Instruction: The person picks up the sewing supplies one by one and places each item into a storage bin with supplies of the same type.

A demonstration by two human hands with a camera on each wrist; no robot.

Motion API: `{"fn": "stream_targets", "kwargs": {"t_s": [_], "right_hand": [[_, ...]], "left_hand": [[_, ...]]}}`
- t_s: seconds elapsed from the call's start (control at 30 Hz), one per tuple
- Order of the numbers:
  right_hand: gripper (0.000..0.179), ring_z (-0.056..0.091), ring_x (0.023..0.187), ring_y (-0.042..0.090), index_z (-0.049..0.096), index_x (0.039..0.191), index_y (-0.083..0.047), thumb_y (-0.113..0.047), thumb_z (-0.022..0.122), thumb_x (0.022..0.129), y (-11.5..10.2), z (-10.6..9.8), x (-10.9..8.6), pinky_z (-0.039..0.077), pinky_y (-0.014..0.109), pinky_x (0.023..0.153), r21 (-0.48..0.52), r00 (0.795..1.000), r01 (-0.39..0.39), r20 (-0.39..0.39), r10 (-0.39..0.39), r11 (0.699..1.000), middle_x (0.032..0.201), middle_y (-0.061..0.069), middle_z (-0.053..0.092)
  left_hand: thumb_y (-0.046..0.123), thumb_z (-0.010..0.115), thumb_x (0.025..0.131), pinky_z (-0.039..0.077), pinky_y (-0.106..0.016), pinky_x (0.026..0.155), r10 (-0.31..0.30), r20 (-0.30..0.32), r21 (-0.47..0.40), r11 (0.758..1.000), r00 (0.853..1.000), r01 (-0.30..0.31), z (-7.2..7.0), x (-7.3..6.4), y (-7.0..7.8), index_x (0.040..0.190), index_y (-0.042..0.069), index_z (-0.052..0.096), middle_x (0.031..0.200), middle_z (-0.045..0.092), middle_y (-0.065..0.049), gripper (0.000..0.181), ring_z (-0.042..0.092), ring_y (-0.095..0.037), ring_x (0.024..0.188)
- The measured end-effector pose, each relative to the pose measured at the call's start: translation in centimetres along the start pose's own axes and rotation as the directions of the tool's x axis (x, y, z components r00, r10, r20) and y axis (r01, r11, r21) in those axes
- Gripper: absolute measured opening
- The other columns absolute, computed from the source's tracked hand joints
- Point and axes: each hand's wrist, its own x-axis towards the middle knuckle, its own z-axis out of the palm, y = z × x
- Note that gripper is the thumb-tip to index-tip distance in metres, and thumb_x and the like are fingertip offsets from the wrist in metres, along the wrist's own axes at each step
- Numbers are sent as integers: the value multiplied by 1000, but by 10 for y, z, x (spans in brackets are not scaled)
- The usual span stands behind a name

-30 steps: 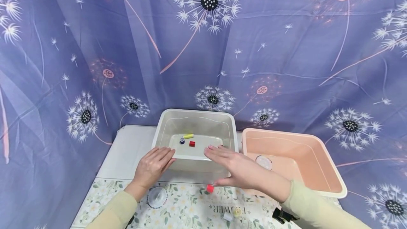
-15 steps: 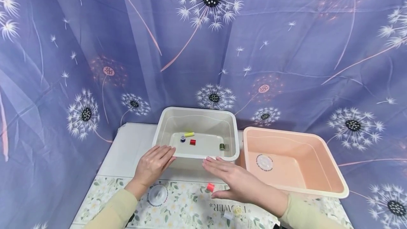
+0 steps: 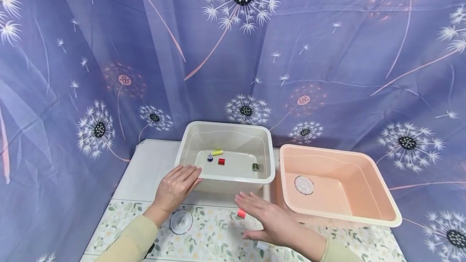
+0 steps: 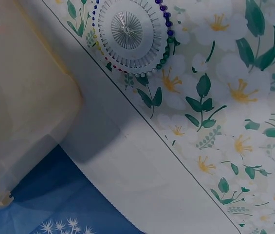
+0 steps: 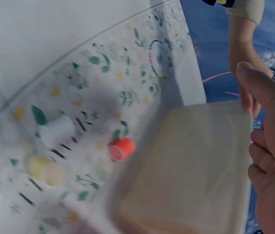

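Observation:
My left hand (image 3: pixel 178 187) grips the front rim of a beige plastic bin (image 3: pixel 227 179) near its left corner, fingers over the edge and thumb outside. Inside the bin lie a yellow thread spool (image 3: pixel 217 153), a navy one (image 3: pixel 210 157), a red one (image 3: pixel 221 161) and an olive green one (image 3: pixel 255 167). My right hand (image 3: pixel 271 219) hovers in front of the bin, fingers extended and thumb spread, holding nothing. Just beyond its thumb, a bright red spool (image 5: pixel 122 149) lies on the table. A white spool (image 5: pixel 57 131) and a pale yellow spool (image 5: pixel 45 170) lie nearby.
To the right stands a peach bin (image 3: pixel 375 219) with a pin wheel (image 3: pixel 303 185) inside. Another pin wheel (image 4: pixel 127 36) with coloured pinheads lies on the flowered cloth (image 3: pixel 209 246), right of my left forearm. A blue dandelion curtain (image 3: pixel 204 51) hangs behind the bins.
My right hand has drawn back from the beige bin's front rim toward me, bringing the olive green spool into sight. My left hand stays on the rim. The head view has shifted slightly.

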Motion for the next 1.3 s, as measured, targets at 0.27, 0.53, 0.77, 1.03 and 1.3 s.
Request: {"fn": "stream_targets", "kwargs": {"t_s": [0.27, 0.53, 0.77, 1.03, 1.3], "right_hand": [[79, 42, 136, 26, 43, 146, -12, -54, 67, 84, 5, 24, -15, 43, 45, 105, 20, 998, -68, 0, 68, 997, 148, 5, 44], [81, 43, 135, 25, 45, 144, -12, -50, 74, 79, 14, 37, -22, 42, 45, 105, 19, 994, -113, 9, 113, 993, 147, 6, 45], [81, 41, 137, 22, 45, 144, -13, -53, 73, 79, 22, 46, -28, 40, 44, 107, 7, 982, -185, 34, 185, 983, 148, 3, 44], [81, 42, 136, 24, 45, 144, -14, -58, 68, 80, 30, 58, -34, 40, 44, 106, 22, 974, -224, 48, 223, 974, 147, 5, 45], [80, 42, 135, 28, 45, 144, -12, -53, 71, 80, 36, 68, -37, 42, 46, 105, 28, 964, -259, 69, 257, 965, 148, 5, 44]], "left_hand": [[39, 54, 96, 56, -46, 84, -4, -10, 5, 1000, 1000, 4, 0, 0, 0, 110, 11, 72, 103, 73, -7, 36, 71, -26, 90], [36, 62, 91, 56, -46, 82, 4, -17, -5, 1000, 1000, -4, 1, 1, 1, 110, 10, 72, 102, 73, -7, 34, 71, -27, 89], [37, 60, 92, 56, -46, 82, 0, -19, -8, 1000, 1000, 0, 2, 1, 2, 109, 10, 72, 102, 74, -7, 34, 71, -27, 89], [39, 52, 98, 57, -46, 82, -6, -25, -7, 1000, 1000, 5, 2, 1, 2, 108, 10, 73, 102, 74, -7, 37, 71, -27, 89], [40, 51, 98, 56, -46, 83, -10, -25, -8, 1000, 1000, 10, 2, 0, 2, 108, 10, 73, 102, 74, -7, 39, 71, -27, 90]]}}
